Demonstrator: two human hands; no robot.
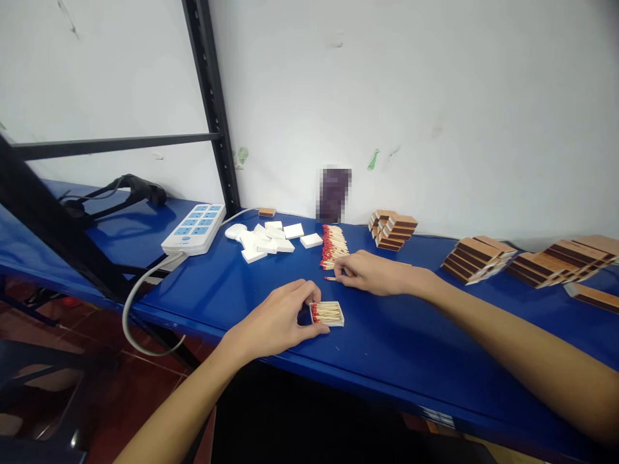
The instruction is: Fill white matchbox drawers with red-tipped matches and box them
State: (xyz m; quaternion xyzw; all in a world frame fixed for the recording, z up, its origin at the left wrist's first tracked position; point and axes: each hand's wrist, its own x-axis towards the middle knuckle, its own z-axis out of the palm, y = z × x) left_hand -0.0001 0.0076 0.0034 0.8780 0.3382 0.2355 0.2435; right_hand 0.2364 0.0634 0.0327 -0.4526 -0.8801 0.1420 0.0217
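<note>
My left hand point(285, 317) grips a small white matchbox tray point(343, 317) by its left end, thumb along the near side and fingers at the far corner. Red-tipped matches lie side by side inside the tray, heads to the left. Just beyond it, my right hand point(362, 270) is closed in a pinch on a matchstick point(330, 278), whose red head points left out of the fingertips. A long pile of loose matches point(334, 245) lies directly behind the right hand, red heads to the left.
White tray pieces point(265, 243) lie heaped at the back left, near a power strip point(193, 229) and its cable. Stacked matchbox sleeves point(394, 227) stand at the back, with more sleeve stacks point(476, 258) to the right. A black shelf post point(210, 96) rises at the left.
</note>
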